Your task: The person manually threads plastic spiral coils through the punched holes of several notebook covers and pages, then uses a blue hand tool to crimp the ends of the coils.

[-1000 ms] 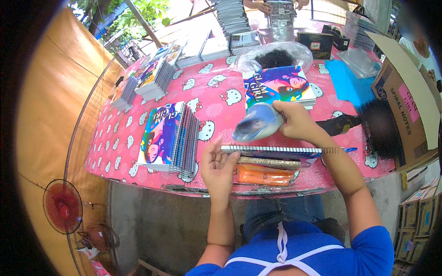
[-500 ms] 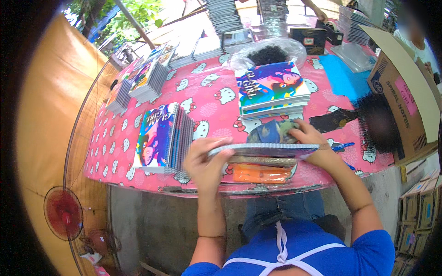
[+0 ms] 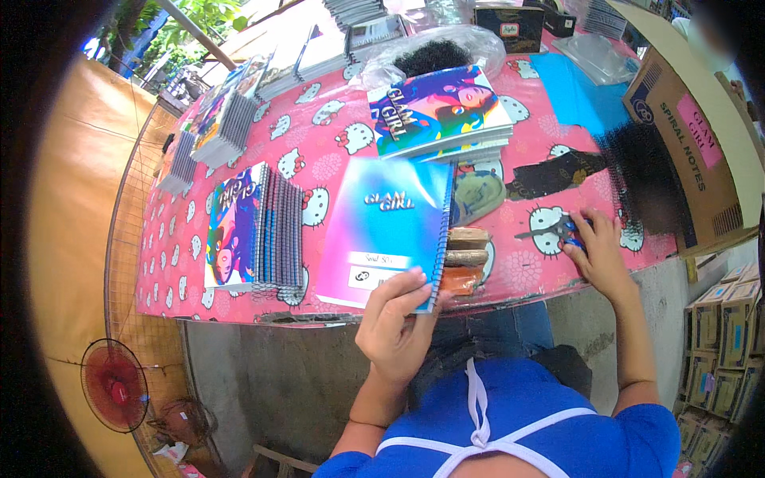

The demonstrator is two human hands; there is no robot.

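My left hand pinches the lower right corner of a spiral notebook. Its blue-and-pink cover faces up, and the coil runs down its right side. Off to the right, my right hand has its fingers around blue-handled pliers, whose dark pointed tip is directed left over the tabletop. A patterned cloth shows just right of the notebook. Below it are brown wrapped bundles and an orange one, partly covered by the notebook.
Behind the notebook is a notebook stack; another stack stands left. Black bristly coils lie beside a large carton at right. Plastic wrap lies at the back. A red fan stands at lower left.
The notebook, edge-on before, now lies with its cover upward, and my left hand has shifted to its lower corner. My right hand has left the cloth and moved right onto the pliers.
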